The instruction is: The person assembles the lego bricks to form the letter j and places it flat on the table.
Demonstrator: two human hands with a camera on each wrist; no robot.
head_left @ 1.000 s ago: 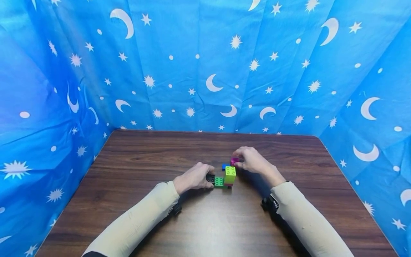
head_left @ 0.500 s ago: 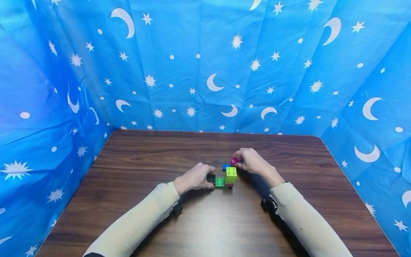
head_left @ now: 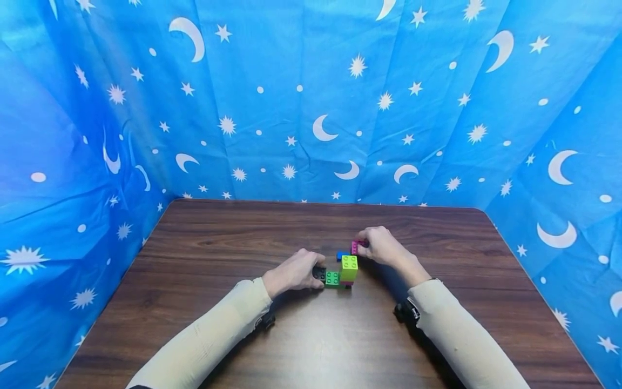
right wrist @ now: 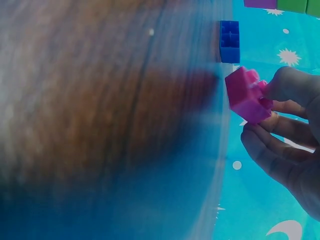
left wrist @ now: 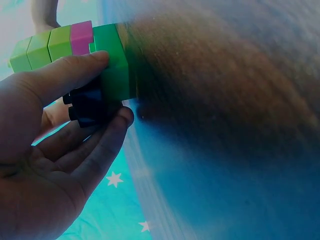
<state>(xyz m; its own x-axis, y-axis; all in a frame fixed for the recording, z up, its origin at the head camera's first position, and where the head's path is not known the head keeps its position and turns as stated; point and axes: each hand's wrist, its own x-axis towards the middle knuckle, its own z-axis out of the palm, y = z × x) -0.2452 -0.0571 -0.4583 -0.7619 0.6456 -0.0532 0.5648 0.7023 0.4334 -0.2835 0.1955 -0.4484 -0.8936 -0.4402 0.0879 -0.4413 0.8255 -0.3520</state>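
My left hand point(head_left: 295, 269) holds the black brick point(left wrist: 90, 102) at the left end of a toy-brick build, thumb on one side and fingers on the other. A green brick point(head_left: 332, 279) adjoins the black one. At the build's right end rises a column, with a pink brick point(left wrist: 81, 37) under several lime-green bricks point(head_left: 349, 265). Behind the column, my right hand point(head_left: 386, 247) pinches a separate magenta brick point(right wrist: 245, 97) between thumb and fingers, and its studs face the thumb in the right wrist view. Just left of it lies a loose blue brick point(head_left: 342, 255).
The dark wood-grain table point(head_left: 233, 232) extends around both hands. A blue cloth point(head_left: 272, 146) with white moons and stars hangs behind the table and along its sides. Wrist cameras point(head_left: 408, 312) sit under both cuffs.
The magenta brick has turned in my right hand's fingers, so its studs now show in the head view. My left hand keeps its grip on the build, which has not visibly moved.
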